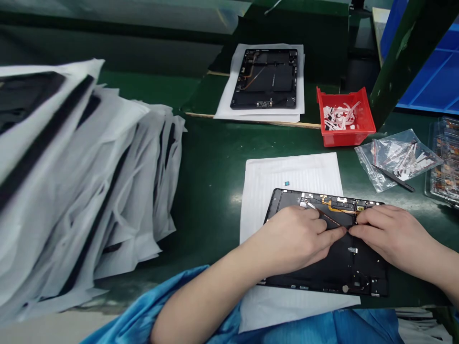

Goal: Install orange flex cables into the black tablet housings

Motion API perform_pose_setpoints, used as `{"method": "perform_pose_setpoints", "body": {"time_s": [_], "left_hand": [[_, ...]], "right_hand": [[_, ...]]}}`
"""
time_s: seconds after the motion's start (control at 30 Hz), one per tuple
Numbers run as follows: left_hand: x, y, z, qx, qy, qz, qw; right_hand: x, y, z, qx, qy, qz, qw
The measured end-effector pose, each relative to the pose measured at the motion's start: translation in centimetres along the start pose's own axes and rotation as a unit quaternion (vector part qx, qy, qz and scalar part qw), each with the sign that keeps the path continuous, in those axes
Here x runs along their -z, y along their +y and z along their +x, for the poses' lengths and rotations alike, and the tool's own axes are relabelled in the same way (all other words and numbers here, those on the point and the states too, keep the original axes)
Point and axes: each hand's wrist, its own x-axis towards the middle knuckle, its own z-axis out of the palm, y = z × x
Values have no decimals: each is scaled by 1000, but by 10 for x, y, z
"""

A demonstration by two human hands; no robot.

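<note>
A black tablet back shell [344,272] lies open side up on a white foam sheet [287,177] in front of me. Both hands rest on the shell. My left hand [297,236] is closed in a pinch, its fingertips pressing on a thin dark strip [332,220] inside the shell. My right hand [389,231] is also pinched, and its fingertips meet the left hand's at the strip's end, below an orange flex cable [335,206]. A tiny blue piece [286,183] lies on the foam above the shell.
A leaning stack of shells in white foam sleeves [82,181] fills the left. A second shell [265,79] lies on foam at the back. A red bin [344,117] of white scraps, a clear bag of parts [396,157] and a parts tray [444,162] stand on the right.
</note>
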Motion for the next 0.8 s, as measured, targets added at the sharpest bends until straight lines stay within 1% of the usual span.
{"method": "perform_pose_setpoints", "body": {"time_s": [0.13,0.23,0.37,0.57,0.8], "left_hand": [[0,1,0,4,-10,-5,1000],[-1,0,0,7,-20,-4,1000],[-2,-1,1,2,-21,-10,1000],[0,1,4,-1,-21,-17,1000],[-2,4,4,3,-33,-17,999]], "right_hand": [[6,2,0,-7,11,55,998],[11,5,0,-25,12,88,996],[12,7,-2,-44,21,81,996],[8,6,-1,-46,49,69,995],[8,5,0,-58,50,73,994]]}}
